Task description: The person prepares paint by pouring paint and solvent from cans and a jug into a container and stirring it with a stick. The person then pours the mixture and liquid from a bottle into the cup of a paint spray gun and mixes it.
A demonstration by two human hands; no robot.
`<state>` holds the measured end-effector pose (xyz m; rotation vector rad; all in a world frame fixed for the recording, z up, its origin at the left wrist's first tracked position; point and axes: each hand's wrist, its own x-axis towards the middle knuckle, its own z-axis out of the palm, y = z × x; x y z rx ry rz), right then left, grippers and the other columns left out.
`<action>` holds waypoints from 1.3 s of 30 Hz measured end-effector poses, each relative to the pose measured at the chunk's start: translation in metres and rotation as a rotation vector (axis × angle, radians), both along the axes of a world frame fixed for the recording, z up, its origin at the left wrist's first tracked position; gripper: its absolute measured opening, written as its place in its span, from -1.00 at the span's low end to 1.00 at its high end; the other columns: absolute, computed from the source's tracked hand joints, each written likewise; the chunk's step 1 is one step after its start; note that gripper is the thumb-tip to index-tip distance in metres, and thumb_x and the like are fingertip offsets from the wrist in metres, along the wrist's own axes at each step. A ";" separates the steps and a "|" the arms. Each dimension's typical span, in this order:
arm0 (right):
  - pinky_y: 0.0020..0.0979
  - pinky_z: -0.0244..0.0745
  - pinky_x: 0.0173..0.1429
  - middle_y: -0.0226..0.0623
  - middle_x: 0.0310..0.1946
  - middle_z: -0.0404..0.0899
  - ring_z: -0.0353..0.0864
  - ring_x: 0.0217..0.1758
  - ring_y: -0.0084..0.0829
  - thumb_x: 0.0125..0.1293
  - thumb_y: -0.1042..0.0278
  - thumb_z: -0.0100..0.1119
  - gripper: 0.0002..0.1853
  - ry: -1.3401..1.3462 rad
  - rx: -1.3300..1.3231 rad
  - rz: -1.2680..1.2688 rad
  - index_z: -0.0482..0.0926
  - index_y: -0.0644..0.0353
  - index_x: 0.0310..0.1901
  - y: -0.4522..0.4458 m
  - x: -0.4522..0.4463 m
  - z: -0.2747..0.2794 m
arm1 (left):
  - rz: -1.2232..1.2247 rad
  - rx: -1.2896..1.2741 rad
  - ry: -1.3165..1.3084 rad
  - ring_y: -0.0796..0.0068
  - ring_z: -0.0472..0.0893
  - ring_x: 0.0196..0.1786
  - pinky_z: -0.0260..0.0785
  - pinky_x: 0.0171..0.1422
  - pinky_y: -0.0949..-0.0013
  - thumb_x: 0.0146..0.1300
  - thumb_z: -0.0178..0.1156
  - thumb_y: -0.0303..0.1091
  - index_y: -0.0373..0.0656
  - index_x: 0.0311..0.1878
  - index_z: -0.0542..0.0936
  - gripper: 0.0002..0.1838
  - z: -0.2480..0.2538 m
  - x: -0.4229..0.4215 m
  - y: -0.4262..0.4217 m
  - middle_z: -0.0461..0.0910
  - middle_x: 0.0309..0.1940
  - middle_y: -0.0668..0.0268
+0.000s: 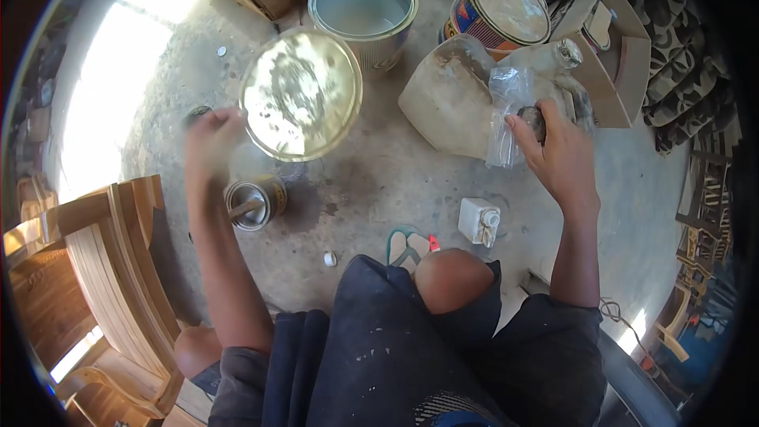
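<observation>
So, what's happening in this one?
A person seems to be holding a round metal lid by its edge in the left hand. The right hand grips a dark lump, with clear plastic beside it; what the lump is, I can't tell. A large tin stands open beyond the lid. Nearer the person are a smaller open tin with a stick in it and a white bottle.

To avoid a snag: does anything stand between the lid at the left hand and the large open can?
Nothing visible. The round metal lid, its edge at the left hand, overlaps the near-left side of the large open can in this view; depth is unclear.
</observation>
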<state>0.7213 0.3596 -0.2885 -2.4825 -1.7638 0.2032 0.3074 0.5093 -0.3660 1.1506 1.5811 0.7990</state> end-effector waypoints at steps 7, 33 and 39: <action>-0.21 0.37 -0.40 -0.21 -0.58 0.55 0.49 -0.57 -0.17 0.38 -0.07 0.23 -0.57 -0.046 0.073 0.033 0.48 0.21 -0.16 0.000 -0.002 -0.006 | 0.047 0.200 -0.231 0.53 0.59 -0.42 0.49 -0.24 0.54 0.18 0.37 -0.40 -0.44 -0.29 0.72 -0.78 0.007 0.108 0.121 0.66 -0.46 0.22; -0.30 0.25 -0.60 -0.32 -0.73 0.41 0.39 -0.71 -0.27 0.16 0.07 0.35 -0.67 -0.298 0.509 0.515 0.47 0.09 -0.50 0.019 0.029 -0.031 | -0.714 0.900 0.077 -0.07 0.45 0.35 0.38 0.37 0.08 -0.07 0.57 -0.23 0.03 0.50 0.30 0.01 -0.023 0.254 -0.017 0.26 0.48 0.03; -0.29 0.24 -0.55 -0.31 -0.69 0.42 0.38 -0.66 -0.27 0.14 0.16 0.34 -0.74 -0.316 0.451 0.406 0.49 0.11 -0.45 0.009 0.012 -0.026 | -0.679 0.959 -0.005 0.04 0.55 0.15 0.44 0.22 0.21 0.05 0.34 -0.53 -0.05 0.36 0.40 -0.28 -0.027 0.266 -0.008 0.44 0.24 0.08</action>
